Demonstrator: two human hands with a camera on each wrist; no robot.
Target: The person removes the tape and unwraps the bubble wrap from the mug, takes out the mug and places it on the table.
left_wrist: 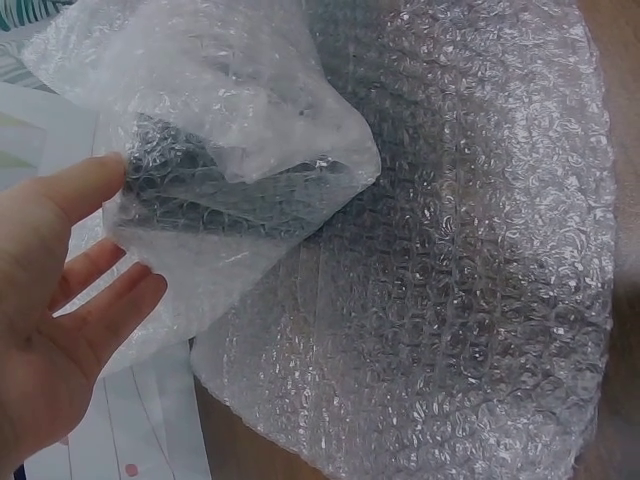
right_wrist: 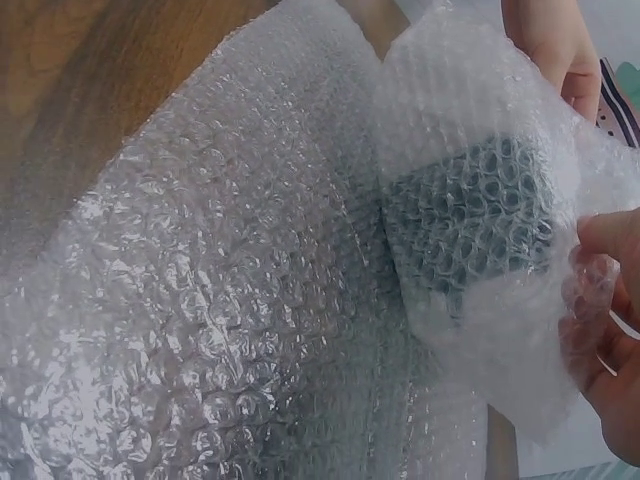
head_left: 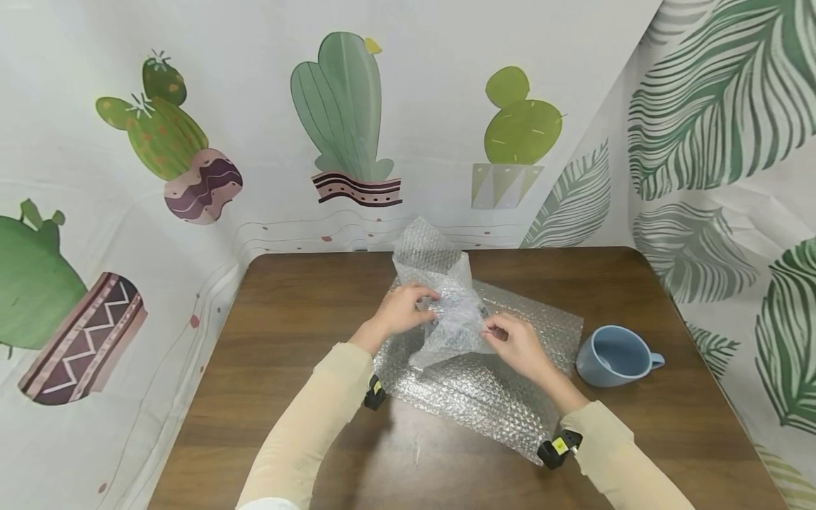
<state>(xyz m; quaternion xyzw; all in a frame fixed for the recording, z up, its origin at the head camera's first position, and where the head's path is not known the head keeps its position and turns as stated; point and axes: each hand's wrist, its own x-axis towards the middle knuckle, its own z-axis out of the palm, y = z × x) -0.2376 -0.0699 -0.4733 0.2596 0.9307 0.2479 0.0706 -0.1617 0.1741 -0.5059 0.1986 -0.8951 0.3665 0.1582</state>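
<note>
A bundle of clear bubble wrap (head_left: 455,322) is folded round a dark blue-green thing, which shows through the plastic as a dark patch (right_wrist: 470,210); its kind is hidden by the wrap. My left hand (head_left: 403,309) holds the bundle's left side, fingertips at its edge in the left wrist view. On the opposite side my right hand (head_left: 518,345) pinches the wrap between thumb and fingers. Beneath the bundle a larger bubble wrap sheet (head_left: 459,400) spreads over the table, and a loose flap (head_left: 426,244) of wrap stands up at the far end.
A blue mug (head_left: 613,358) stands right of the sheet, its handle pointing right. The brown wooden table (head_left: 287,333) ends at the back against a cloth (head_left: 440,142) printed with cacti and leaves. Small black devices (head_left: 559,448) sit on both wrists.
</note>
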